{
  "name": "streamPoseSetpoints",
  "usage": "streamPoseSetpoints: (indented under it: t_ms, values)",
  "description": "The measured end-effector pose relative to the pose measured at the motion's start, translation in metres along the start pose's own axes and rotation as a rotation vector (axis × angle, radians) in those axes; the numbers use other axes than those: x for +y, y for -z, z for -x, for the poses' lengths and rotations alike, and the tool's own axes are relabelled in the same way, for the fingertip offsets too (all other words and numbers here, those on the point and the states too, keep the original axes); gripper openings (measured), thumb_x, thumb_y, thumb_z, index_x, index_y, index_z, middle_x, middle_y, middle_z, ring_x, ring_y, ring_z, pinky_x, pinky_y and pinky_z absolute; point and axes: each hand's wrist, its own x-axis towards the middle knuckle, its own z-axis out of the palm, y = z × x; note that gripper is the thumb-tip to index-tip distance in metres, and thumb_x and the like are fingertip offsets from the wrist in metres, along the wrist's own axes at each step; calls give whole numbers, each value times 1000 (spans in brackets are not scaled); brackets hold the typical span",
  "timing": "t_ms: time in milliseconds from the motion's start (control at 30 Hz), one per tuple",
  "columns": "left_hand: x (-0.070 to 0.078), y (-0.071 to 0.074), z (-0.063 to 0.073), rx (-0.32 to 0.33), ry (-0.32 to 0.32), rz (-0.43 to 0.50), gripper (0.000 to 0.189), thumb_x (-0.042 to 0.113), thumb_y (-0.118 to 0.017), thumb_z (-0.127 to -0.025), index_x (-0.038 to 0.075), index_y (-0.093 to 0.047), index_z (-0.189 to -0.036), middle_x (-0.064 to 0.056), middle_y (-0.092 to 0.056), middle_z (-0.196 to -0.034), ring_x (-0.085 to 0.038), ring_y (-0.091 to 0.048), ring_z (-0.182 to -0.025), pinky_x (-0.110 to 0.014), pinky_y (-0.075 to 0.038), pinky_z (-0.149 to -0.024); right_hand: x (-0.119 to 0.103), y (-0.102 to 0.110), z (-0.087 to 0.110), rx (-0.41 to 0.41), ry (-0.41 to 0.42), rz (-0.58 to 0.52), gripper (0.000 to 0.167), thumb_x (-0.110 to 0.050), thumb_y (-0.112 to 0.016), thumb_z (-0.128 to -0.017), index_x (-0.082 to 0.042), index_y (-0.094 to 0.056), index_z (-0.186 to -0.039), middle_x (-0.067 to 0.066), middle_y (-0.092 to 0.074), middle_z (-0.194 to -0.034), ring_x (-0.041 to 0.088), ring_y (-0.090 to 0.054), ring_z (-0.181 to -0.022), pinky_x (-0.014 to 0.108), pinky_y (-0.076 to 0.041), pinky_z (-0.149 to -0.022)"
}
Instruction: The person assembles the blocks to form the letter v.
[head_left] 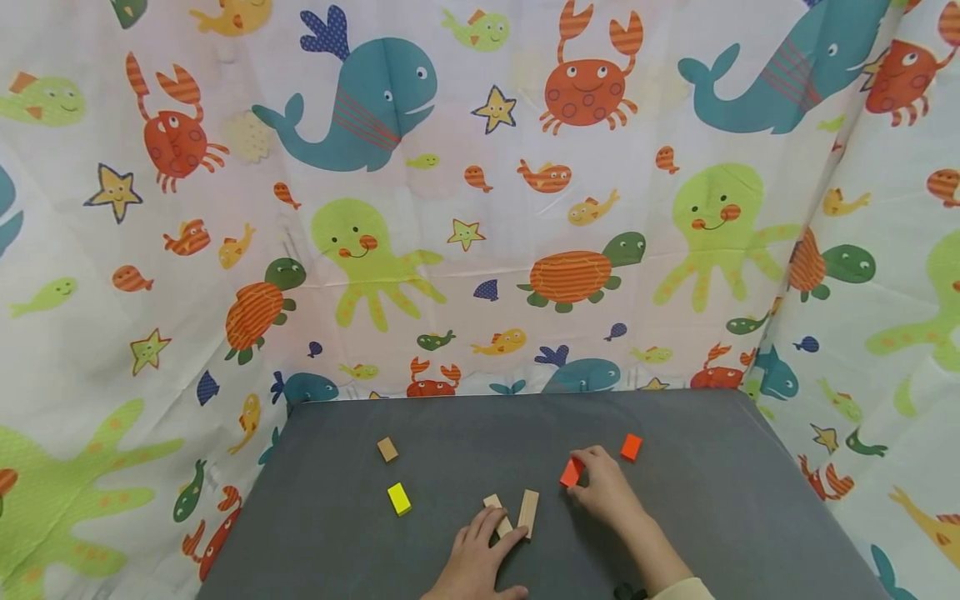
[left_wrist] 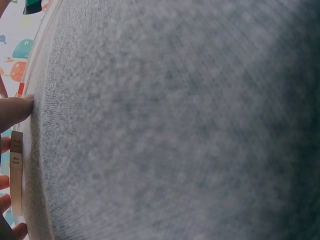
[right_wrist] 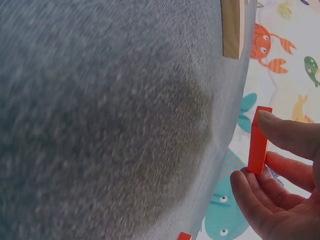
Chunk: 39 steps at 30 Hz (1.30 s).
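My right hand (head_left: 606, 492) pinches a red wooden block (head_left: 572, 472) between thumb and fingers. In the right wrist view this red block (right_wrist: 258, 145) stands on edge in the grip, raised over the table. My left hand (head_left: 476, 557) lies low over two plain wooden blocks, with fingers spread. Its fingers cover part of the left plain block (head_left: 506, 527), and one fingertip reaches the lower end of the right plain block (head_left: 528, 510). Number-marked block ends (left_wrist: 16, 150) show beside the fingers in the left wrist view.
On the grey table (head_left: 330, 542), a second red block (head_left: 631, 447) lies beyond the right hand. A yellow block (head_left: 399, 499) and a small tan block (head_left: 387, 449) lie to the left. A curtain (head_left: 465, 333) printed with sea animals hangs behind the table.
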Motion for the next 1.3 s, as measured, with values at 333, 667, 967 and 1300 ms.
streamPoseSetpoints:
  t_ms: [333,667,967,1300]
  values:
    - [1,0,1,-10,-2,-7,76,74,-63,-83,51,-35,-151,1,-30,-160,-31,-28,-148,-66,-37,-106,-4,-3,-2,-18,3,-3,59,-8,-87,-77,-2,-65,-131,15,-60,-124,27,-61,-104,50,-55,-90]
    - [3,5,2,-16,-5,13,75,70,-64,-85,50,-36,-151,-1,-30,-160,-32,-27,-149,-65,-36,-107,-8,-10,-8,-21,54,-19,57,-8,-88,-76,0,-66,-128,15,-61,-122,27,-62,-101,50,-55,-90]
    - [2,4,1,-24,10,24,75,71,-66,-83,52,-37,-150,0,-31,-159,-33,-28,-148,-67,-36,-107,-16,-15,-13,-43,72,-23,58,-7,-89,-74,-2,-67,-127,15,-61,-123,28,-62,-104,50,-56,-91]
    - [0,3,1,-21,4,28,75,71,-66,-84,51,-37,-150,0,-31,-160,-33,-27,-149,-67,-36,-107,-22,-21,-21,-63,74,-20,58,-6,-89,-73,-3,-68,-127,15,-62,-123,27,-62,-102,49,-56,-91]
